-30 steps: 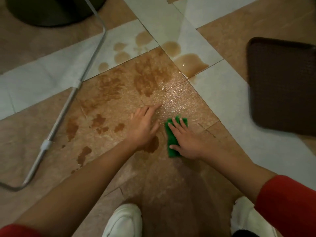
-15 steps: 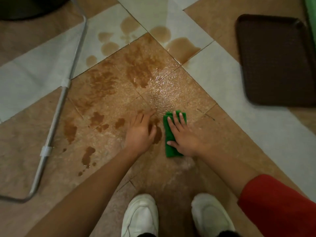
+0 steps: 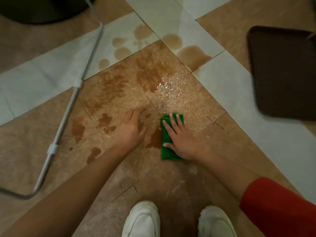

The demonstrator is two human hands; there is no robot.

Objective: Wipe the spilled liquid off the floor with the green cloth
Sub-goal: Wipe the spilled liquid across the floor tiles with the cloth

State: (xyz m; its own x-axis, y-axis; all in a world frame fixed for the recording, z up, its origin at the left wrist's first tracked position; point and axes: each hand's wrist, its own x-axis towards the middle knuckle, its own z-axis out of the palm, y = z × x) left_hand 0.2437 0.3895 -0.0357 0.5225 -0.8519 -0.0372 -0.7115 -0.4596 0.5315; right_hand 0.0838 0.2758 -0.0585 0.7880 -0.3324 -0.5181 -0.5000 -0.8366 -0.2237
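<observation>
A folded green cloth (image 3: 165, 151) lies flat on the brown tile floor. My right hand (image 3: 181, 137) presses down on it with straight, spread fingers. My left hand (image 3: 130, 130) rests flat on the floor just left of the cloth, fingers pointing away from me. Brown spilled liquid (image 3: 148, 72) spreads over the tiles beyond both hands, with patches on the white tiles (image 3: 193, 55) and small spots to the left (image 3: 77, 130). One dark puddle (image 3: 154, 139) sits between my hands, touching the cloth's left edge.
A grey metal tube frame (image 3: 71, 103) lies on the floor at the left. A dark brown tray (image 3: 282, 72) sits at the right. A dark round base (image 3: 42, 9) is at the top left. My white shoes (image 3: 142, 219) are at the bottom.
My right hand and the cloth have stayed over nearly the same spot beside the puddle. My left hand drew back slightly toward me. The view shifted, bringing both shoes into sight.
</observation>
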